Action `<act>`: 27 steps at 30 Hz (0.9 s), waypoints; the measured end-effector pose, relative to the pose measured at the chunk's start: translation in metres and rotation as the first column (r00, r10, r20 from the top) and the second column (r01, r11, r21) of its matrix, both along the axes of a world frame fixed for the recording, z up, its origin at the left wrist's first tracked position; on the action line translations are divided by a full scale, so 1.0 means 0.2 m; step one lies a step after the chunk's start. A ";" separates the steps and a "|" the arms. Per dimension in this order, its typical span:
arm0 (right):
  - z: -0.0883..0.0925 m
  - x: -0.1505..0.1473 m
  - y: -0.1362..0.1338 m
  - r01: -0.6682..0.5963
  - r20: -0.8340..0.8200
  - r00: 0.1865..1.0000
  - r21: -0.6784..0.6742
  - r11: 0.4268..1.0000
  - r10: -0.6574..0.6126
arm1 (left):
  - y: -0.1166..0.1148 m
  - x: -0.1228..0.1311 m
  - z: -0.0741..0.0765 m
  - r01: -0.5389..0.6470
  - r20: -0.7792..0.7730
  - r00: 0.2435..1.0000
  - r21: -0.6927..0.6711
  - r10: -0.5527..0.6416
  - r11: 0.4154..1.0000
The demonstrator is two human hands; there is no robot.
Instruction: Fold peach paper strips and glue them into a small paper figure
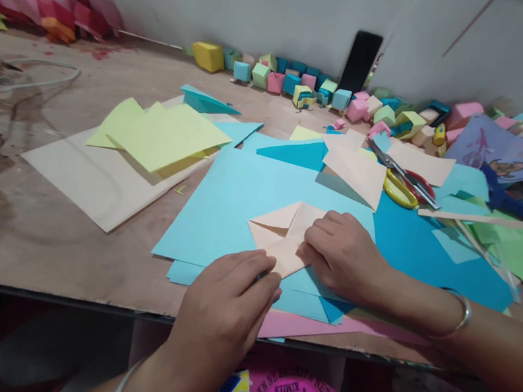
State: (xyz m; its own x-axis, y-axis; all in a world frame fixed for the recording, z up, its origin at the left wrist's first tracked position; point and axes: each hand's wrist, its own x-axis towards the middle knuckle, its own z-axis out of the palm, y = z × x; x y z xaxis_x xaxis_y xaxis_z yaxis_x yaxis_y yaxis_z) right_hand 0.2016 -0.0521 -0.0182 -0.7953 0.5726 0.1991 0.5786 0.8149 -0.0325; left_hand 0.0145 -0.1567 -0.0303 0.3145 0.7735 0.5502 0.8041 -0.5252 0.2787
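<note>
A small peach sheet of paper (279, 239), partly folded with flaps meeting near its middle, lies on a stack of light blue paper (220, 206). My left hand (229, 298) is at its near corner, with thumb and fingers bent together on the edge. On the right side of the same sheet, my right hand (345, 253) is closed, its fingertips pressing the paper's edge. The parts of the peach paper beneath both hands are hidden.
Yellow-green sheets (166, 133) rest on a cream sheet (109, 177) at left. Scissors (404, 180) lie beyond my right hand. Paper cubes (261, 75) line the wall, where a black phone (360, 62) leans. Dark blue paper (433, 251) and scraps spread rightward.
</note>
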 end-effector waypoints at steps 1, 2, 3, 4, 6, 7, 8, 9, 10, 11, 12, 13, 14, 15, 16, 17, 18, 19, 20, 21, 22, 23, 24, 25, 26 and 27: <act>0.00 0.00 0.00 0.001 0.000 1.000 0.000 1.000 -0.001 | 0.00 0.00 0.00 0.005 -0.009 1.000 0.010 -0.005 1.000; 0.00 0.00 0.00 0.002 -0.001 1.000 0.002 1.000 -0.002 | 0.00 0.00 0.00 0.011 -0.020 1.000 0.017 -0.010 1.000; 0.00 0.00 0.00 0.004 -0.004 1.000 0.004 1.000 -0.004 | 0.00 0.00 0.01 0.015 -0.030 0.999 0.027 -0.014 1.000; 0.00 0.00 -0.01 0.007 -0.006 1.000 0.007 1.000 -0.007 | 0.00 0.00 0.01 0.019 -0.041 0.999 0.033 -0.018 0.999; -0.01 -0.01 -0.01 0.012 -0.009 1.000 0.011 1.000 -0.012 | 0.00 0.00 0.01 0.024 -0.057 0.998 0.042 -0.022 0.999; -0.01 -0.01 -0.01 0.014 -0.010 1.000 0.011 1.000 -0.014 | 0.01 0.01 0.01 0.026 -0.064 0.998 0.046 -0.023 0.999; -0.01 -0.01 -0.01 0.014 -0.010 1.000 0.008 1.000 -0.014 | 0.01 0.01 0.01 0.027 -0.071 0.997 0.046 -0.024 0.999; -0.01 -0.01 -0.01 0.014 -0.010 1.000 0.004 1.000 -0.014 | 0.01 0.01 0.01 0.028 -0.078 0.997 0.046 -0.025 0.999; 0.00 -0.01 -0.01 0.014 -0.011 1.000 -0.002 1.000 -0.014 | 0.01 0.01 0.01 0.029 -0.086 0.996 0.046 -0.025 0.999; 0.00 -0.01 0.00 0.015 -0.011 1.000 -0.009 1.000 -0.015 | 0.01 0.01 0.01 0.031 -0.092 0.995 0.045 -0.026 0.999; 0.00 -0.01 0.00 0.015 -0.010 1.000 -0.018 1.000 -0.016 | 0.01 0.02 0.01 0.032 -0.098 0.995 0.041 -0.028 0.999; 0.00 -0.01 0.00 0.016 -0.008 1.000 -0.027 1.000 -0.016 | 0.01 0.02 0.01 0.033 -0.100 0.995 0.036 -0.030 0.999; 0.00 -0.01 0.00 0.016 -0.004 1.000 -0.035 0.999 -0.016 | 0.01 0.02 0.01 0.035 -0.102 0.994 0.031 -0.032 0.999; 0.00 -0.01 0.00 0.017 0.001 1.000 -0.042 0.999 -0.017 | 0.01 0.02 0.01 0.035 -0.102 0.994 0.028 -0.032 0.999; 0.00 -0.01 0.00 0.017 0.006 1.000 -0.047 0.999 -0.017 | 0.01 0.02 0.01 0.033 -0.101 0.994 0.028 -0.030 0.999; 0.00 -0.01 0.00 0.018 0.009 1.000 -0.050 0.999 -0.018 | 0.01 0.02 0.01 0.031 -0.102 0.994 0.026 -0.028 0.999; 0.00 -0.01 0.00 0.019 0.010 1.000 -0.050 0.999 -0.018 | 0.01 0.02 0.01 0.030 -0.105 0.994 0.025 -0.027 0.999; 0.00 -0.01 0.00 0.018 0.009 1.000 -0.049 0.999 -0.018 | 0.01 0.02 0.01 0.029 -0.107 0.994 0.023 -0.026 0.999; 0.00 -0.01 0.00 0.017 0.007 1.000 -0.048 0.999 -0.017 | 0.01 0.02 0.01 0.028 -0.111 0.993 0.021 -0.025 0.999; 0.00 -0.01 0.00 0.015 0.005 1.000 -0.048 0.999 -0.015 | 0.01 0.02 0.01 0.026 -0.116 0.993 0.022 -0.024 0.999; 0.00 -0.01 0.00 0.012 0.003 1.000 -0.048 0.999 -0.011 | 0.01 0.02 0.01 0.027 -0.122 0.992 0.026 -0.024 0.999; 0.00 -0.01 0.00 0.009 0.003 1.000 -0.050 0.999 -0.009 | 0.01 0.02 0.01 0.027 -0.130 0.991 0.028 -0.023 0.999; 0.00 -0.02 0.00 0.009 0.003 1.000 -0.053 0.999 -0.008 | 0.01 0.01 0.02 0.025 -0.138 0.990 0.029 -0.020 0.999; 0.01 -0.02 0.00 0.009 0.006 1.000 -0.057 0.998 -0.009 | 0.01 0.01 0.02 0.025 -0.147 0.989 0.026 -0.021 0.999; 0.01 -0.02 0.00 0.012 0.009 1.000 -0.061 0.998 -0.011 | 0.01 0.01 0.02 0.029 -0.154 0.988 0.022 -0.025 0.999; 0.01 -0.02 0.00 0.016 0.012 1.000 -0.063 0.998 -0.015 | 0.01 0.01 0.02 0.032 -0.163 0.986 0.014 -0.030 0.999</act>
